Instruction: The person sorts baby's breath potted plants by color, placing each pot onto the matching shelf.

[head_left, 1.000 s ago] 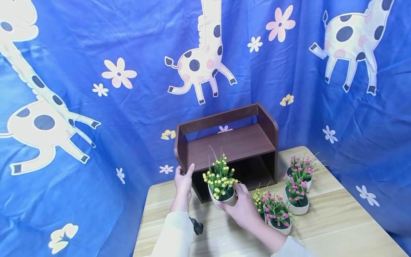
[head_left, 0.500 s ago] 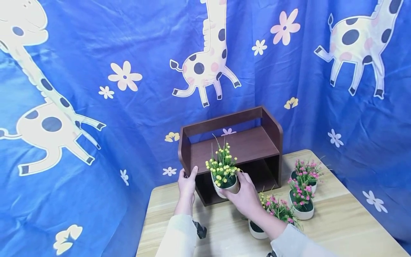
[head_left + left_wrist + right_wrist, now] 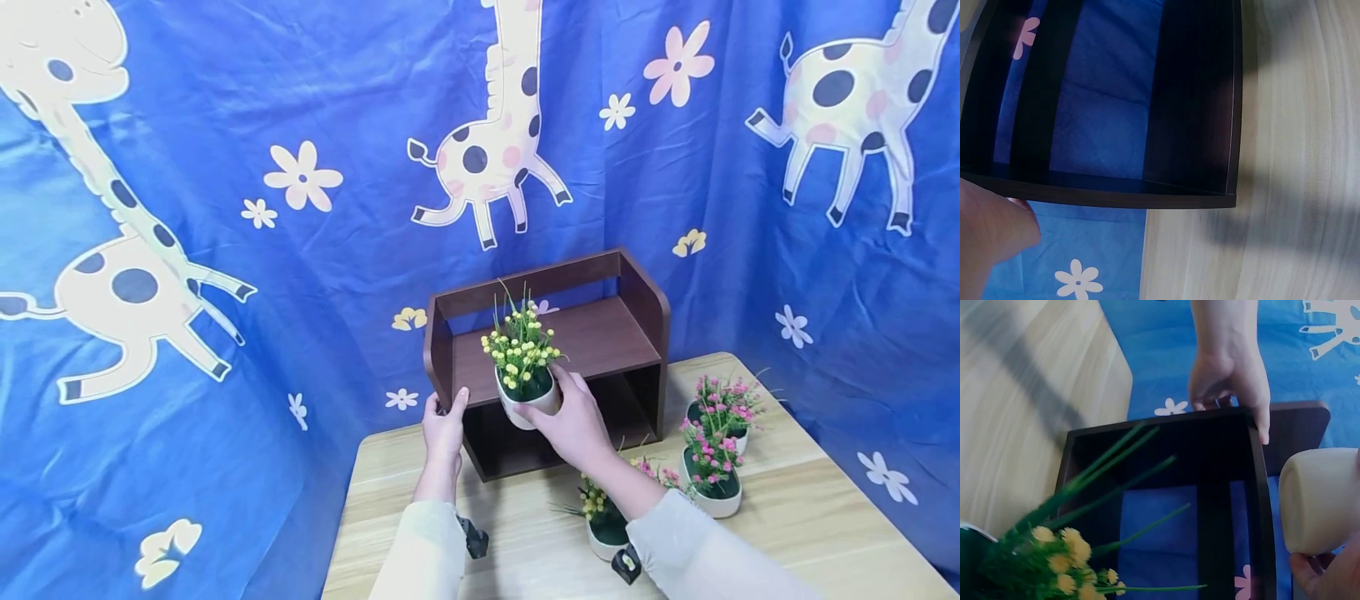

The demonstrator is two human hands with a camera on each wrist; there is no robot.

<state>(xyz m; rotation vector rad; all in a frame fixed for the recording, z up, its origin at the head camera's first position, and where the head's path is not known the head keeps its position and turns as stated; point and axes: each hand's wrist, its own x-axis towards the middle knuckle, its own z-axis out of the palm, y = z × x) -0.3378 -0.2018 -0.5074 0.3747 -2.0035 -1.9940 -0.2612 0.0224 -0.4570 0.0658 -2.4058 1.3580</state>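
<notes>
One dark brown shelf (image 3: 611, 343) stands on the wood-grain tabletop (image 3: 806, 517), its left side gripped by your left hand (image 3: 444, 427), thumb on the front edge. Your right hand (image 3: 573, 421) holds a yellow-flowered plant (image 3: 528, 408) by its white pot, raised near the front edge of the upper board (image 3: 592, 337) — whether the base is over the board, the views do not settle. To the plant's right, the board runs on to a raised side panel (image 3: 643, 317); a rail (image 3: 540, 281) bounds the back. Below is the open-fronted lower compartment (image 3: 517, 448). Under your right forearm stands another yellow-flowered plant (image 3: 607, 529), partly hidden, pink blooms (image 3: 663, 475) beside it. Two pink-flowered plants (image 3: 716, 496) stand farther right — between shelf and tabletop's right edge. A blue curtain (image 3: 337, 275) hangs close behind.
</notes>
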